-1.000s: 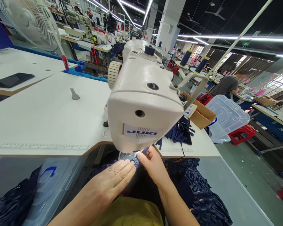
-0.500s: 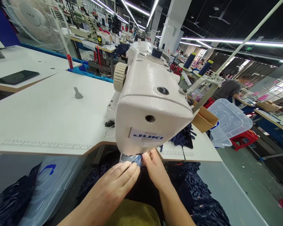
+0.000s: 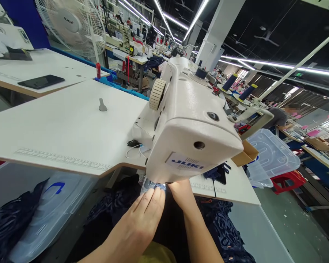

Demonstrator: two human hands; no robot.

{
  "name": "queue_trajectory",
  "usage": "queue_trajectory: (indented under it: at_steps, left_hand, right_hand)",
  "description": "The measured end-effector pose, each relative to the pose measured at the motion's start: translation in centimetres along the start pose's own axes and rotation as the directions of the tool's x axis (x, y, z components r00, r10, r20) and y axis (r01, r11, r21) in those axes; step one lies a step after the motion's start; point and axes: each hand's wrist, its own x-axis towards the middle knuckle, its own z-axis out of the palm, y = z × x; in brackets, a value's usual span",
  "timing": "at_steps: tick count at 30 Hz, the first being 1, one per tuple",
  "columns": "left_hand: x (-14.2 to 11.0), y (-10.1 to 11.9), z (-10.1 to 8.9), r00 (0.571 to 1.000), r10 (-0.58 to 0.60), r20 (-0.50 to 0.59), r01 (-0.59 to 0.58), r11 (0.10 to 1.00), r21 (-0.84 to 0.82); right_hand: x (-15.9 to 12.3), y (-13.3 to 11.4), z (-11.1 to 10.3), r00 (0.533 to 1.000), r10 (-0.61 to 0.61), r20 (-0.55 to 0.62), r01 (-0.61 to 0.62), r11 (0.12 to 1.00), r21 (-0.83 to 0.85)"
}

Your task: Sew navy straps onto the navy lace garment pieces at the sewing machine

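A white JUKI sewing machine [image 3: 181,138] stands in front of me, its head hiding the needle area. My left hand [image 3: 146,210] is closed, its fingers pressed together on a small piece of dark blue fabric [image 3: 160,186] at the lit work plate [image 3: 146,185] under the head. On the other side of that fabric, my right hand [image 3: 182,191] reaches beneath the machine head, which covers its fingertips. Dark navy fabric [image 3: 116,201] hangs below, beside my left forearm, and more patterned navy fabric [image 3: 227,226] lies right of my right forearm.
A grey metal piece [image 3: 102,106] lies on the white tabletop [image 3: 57,128]. A phone [image 3: 41,82] rests on the left table, near a fan [image 3: 68,22]. Clear plastic bins [image 3: 275,148], a red stool [image 3: 289,181] and a cardboard box [image 3: 245,153] are at right. Another person [image 3: 278,117] sits farther back.
The view has swung, so the machine appears farther right. My right hand's fingers, visible before at the fabric, have gone under the machine head. My left hand stays at the fabric.
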Motion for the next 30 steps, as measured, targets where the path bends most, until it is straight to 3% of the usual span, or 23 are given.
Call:
queue_trajectory:
  at_steps: [6,15,30]
  left_hand:
    - [0.8,0.4,-0.1,0.998,-0.02,-0.065,0.023,0.999,0.046]
    - [1.4,0.6,-0.2,0.997,-0.047,-0.06,0.05,0.997,0.06]
    - [1.4,0.8,-0.2,0.997,-0.057,-0.041,0.06,0.995,0.078]
  right_hand:
    - [0.5,-0.1,-0.3,0.997,-0.075,0.025,0.075,0.997,-0.033]
    - [0.7,0.1,-0.5,0.985,-0.159,0.073,0.166,0.981,-0.098]
    - [0.6,1.5,-0.6,0.984,-0.158,0.08,0.173,0.953,-0.249]
